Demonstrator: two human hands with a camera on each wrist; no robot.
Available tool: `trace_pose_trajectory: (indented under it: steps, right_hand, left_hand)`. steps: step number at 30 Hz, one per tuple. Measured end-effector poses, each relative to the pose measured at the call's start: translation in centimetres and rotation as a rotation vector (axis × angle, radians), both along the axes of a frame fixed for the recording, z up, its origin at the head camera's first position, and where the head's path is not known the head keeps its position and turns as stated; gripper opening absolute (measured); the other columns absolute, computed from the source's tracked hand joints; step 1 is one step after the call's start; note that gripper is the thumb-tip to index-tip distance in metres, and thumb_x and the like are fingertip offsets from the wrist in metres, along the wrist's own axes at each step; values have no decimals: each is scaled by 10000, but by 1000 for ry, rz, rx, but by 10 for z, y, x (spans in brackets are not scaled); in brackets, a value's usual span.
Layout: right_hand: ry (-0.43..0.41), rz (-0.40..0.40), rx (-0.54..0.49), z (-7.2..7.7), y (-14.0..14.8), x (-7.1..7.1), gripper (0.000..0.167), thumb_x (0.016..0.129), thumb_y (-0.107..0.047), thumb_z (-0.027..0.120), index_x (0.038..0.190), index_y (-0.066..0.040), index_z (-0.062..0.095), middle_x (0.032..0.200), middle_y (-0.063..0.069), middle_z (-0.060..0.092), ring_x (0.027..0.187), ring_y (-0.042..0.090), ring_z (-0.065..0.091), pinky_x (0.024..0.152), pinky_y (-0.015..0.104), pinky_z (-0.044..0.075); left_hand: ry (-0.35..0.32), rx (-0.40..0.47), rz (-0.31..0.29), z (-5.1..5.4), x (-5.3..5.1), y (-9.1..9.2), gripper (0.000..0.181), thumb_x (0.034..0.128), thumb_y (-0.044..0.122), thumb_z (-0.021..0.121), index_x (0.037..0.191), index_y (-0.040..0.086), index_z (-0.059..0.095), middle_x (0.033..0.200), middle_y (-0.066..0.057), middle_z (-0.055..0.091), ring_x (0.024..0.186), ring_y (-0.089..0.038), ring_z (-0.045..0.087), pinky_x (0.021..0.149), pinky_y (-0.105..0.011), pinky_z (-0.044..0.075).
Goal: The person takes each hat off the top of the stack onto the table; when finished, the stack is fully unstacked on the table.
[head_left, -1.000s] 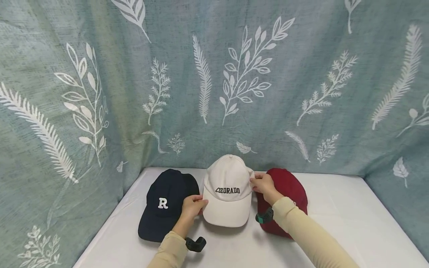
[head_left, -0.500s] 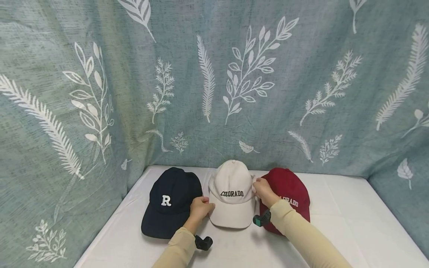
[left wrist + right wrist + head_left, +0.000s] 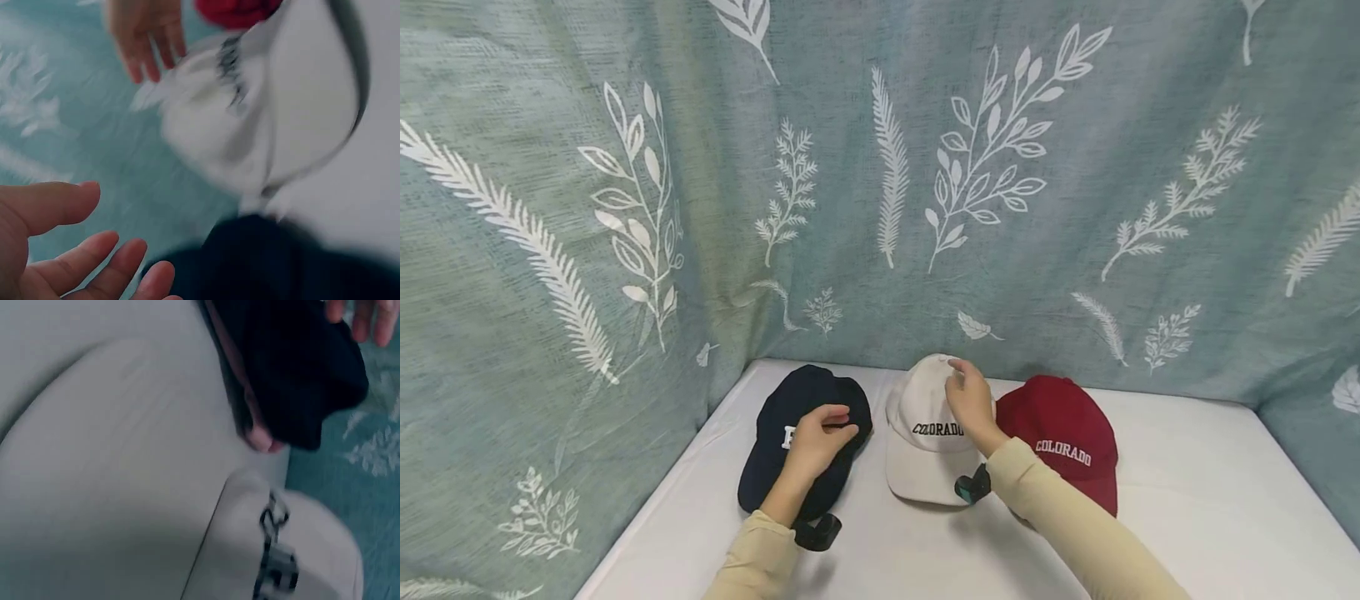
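Observation:
A white baseball cap (image 3: 921, 477) lettered COLORADO sits in the middle of a row of caps. To its left is a navy cap (image 3: 801, 390) with a white letter, partly covered by my left hand (image 3: 820, 437). That hand hovers over the navy cap; in the left wrist view its fingers (image 3: 125, 256) are spread and hold nothing. My right hand (image 3: 972, 404) is raised in front of the white cap's right side, hiding some of the crown. Its fingers look loose and grip nothing. On the right, a red cap (image 3: 1063, 417), also lettered COLORADO, is partly behind my right forearm.
All the caps rest on a white-covered table (image 3: 1187, 483). A green-blue curtain (image 3: 850, 208) with white leaf prints hangs behind and along the sides. Each wrist carries a small black camera.
Both hands have let go of the white cap's sides. The left hand moved left over the navy cap, and the right rose in front of the white cap. Earlier, the white cap was lowered slightly.

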State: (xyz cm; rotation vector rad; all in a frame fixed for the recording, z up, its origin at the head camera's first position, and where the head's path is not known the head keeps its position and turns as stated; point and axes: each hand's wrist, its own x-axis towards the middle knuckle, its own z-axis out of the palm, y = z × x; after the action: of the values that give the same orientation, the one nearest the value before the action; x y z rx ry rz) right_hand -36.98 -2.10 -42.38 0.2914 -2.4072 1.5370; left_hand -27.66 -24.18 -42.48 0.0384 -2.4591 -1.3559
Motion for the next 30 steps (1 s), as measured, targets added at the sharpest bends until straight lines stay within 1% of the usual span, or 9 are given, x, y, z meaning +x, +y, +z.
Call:
trace_pose_trajectory:
  steps: [2,4,11,13,15,20,26,28,30]
  right_hand:
    - [52,24,2,1,-14,1,330,920,-54,443,1229,14,536,1242,196,534,779,244,546,766,392,455]
    - [78,54,-4,0,-28,1,307,918,-47,461,1205,4,559,1213,181,556,738,216,524,695,359,449]
    - [12,164,-14,-10,-77,10,244,870,-38,573,1086,74,592,1047,222,619,928,340,607,760,345,505]
    - [25,194,18,-35,-91,1,261,865,-105,611,1058,70,604,988,203,633,875,307,624,704,298,506]
    - [43,226,40,-83,-108,-24,340,860,-225,639,1045,58,610,932,157,640,814,245,625,666,283,497]
    - [-142,205,-68,-160,-132,-61,461,834,-346,669,1078,42,616,878,123,632,649,211,614,543,299,496]
    - [-206,158,-399,-205,-141,-82,379,789,-293,722,1012,6,653,811,88,637,528,190,611,452,291,494]
    - [-251,126,-429,-202,-142,-79,319,773,-239,736,995,-19,671,806,73,649,532,203,618,473,308,505]
    - [-260,110,-472,-179,-140,-62,281,757,-200,748,960,-17,680,784,62,648,517,176,603,467,289,499]
  left_hand:
    - [15,4,34,10,6,-18,313,804,59,683,1085,-61,616,985,-190,648,852,-305,621,743,-382,503]
    - [6,-4,82,15,11,-36,319,812,66,677,1098,-58,610,1003,-193,643,874,-313,619,752,-381,504]
    - [-141,-67,235,-3,33,-91,378,841,137,634,1134,-93,570,1099,-268,596,976,-406,578,815,-477,461]
    - [-207,-85,262,-15,42,-104,407,849,163,613,1139,-117,553,1109,-291,580,1001,-431,555,823,-495,449]
    - [-264,-77,273,-28,50,-116,438,845,176,606,1134,-146,538,1087,-306,576,1002,-442,545,823,-493,447]
    - [-327,-36,269,-50,58,-123,496,817,197,652,1108,-184,527,990,-286,590,934,-393,561,790,-450,465]
    - [-300,34,258,-53,53,-121,563,771,152,699,1137,-218,484,995,-310,570,873,-334,572,644,-325,493]
    - [-303,75,259,-53,51,-121,572,762,139,706,1143,-221,478,1000,-310,568,829,-291,575,573,-281,475]
    - [-316,129,262,-52,50,-122,557,769,128,700,1146,-217,479,1000,-293,567,789,-241,567,549,-265,458]
